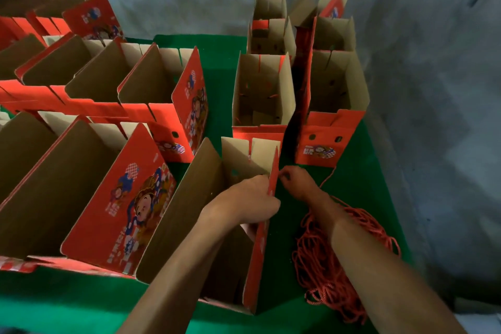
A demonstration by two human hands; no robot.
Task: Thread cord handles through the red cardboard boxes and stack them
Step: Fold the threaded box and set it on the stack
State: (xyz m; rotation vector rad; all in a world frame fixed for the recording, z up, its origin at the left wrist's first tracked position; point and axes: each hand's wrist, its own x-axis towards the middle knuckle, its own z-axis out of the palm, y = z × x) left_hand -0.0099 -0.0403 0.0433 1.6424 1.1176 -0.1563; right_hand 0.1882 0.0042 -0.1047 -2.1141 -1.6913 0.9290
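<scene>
A person's left hand [249,198] grips the right wall of an open red box [206,214] from inside, while the right hand [295,183] pinches red cord [326,179] against its outside. Beyond this box stand nested boxes [301,84], apparently finished; left of it, many boxes [89,127] probably wait, with a cord pile [339,257] to its right.

green table [222,62], red boxes [162,95], cord pile [320,266]

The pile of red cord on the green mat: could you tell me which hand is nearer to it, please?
Right. The right hand is outside the open box's red wall, just beyond the pile of red cord, its forearm crossing above it. The left hand grips that wall from inside, farther away.
</scene>
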